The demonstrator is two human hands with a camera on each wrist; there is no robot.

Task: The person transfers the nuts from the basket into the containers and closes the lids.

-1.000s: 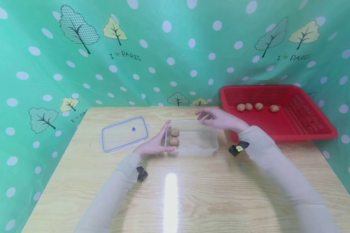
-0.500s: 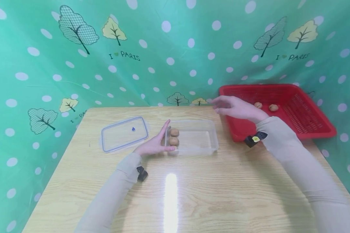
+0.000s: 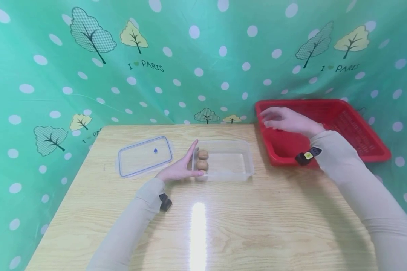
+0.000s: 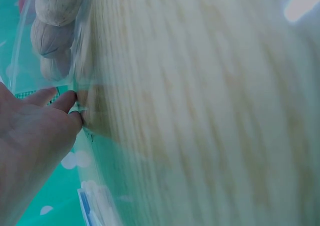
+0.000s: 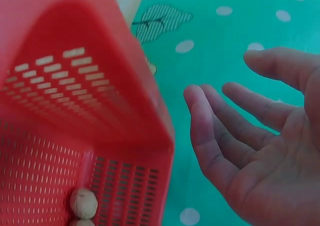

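Note:
A clear plastic food container [image 3: 228, 163] stands on the table with three walnuts [image 3: 202, 165] lined up along its left end. My left hand [image 3: 179, 169] holds that end, thumb at the front corner and a finger reaching to the back corner. The walnuts [image 4: 57, 5] show through the wall in the left wrist view. Over the left side of a red plastic basket [image 3: 325, 154] hovers my right hand [image 3: 288, 120], its fingers loosely bent around nothing. Part of the walnuts in the basket [image 5: 83, 203] shows in the right wrist view; in the head view my right hand and wrist mostly hide them.
A clear lid [image 3: 144, 158] with a blue seal lies left of the container, with a small blue mark on it. Behind the wooden table [image 3: 244, 222] hangs a green dotted curtain [image 3: 203, 56].
My right hand has moved right, from above the container's right end to over the basket, now covering the walnuts there from the head view. The left hand and container have stayed put.

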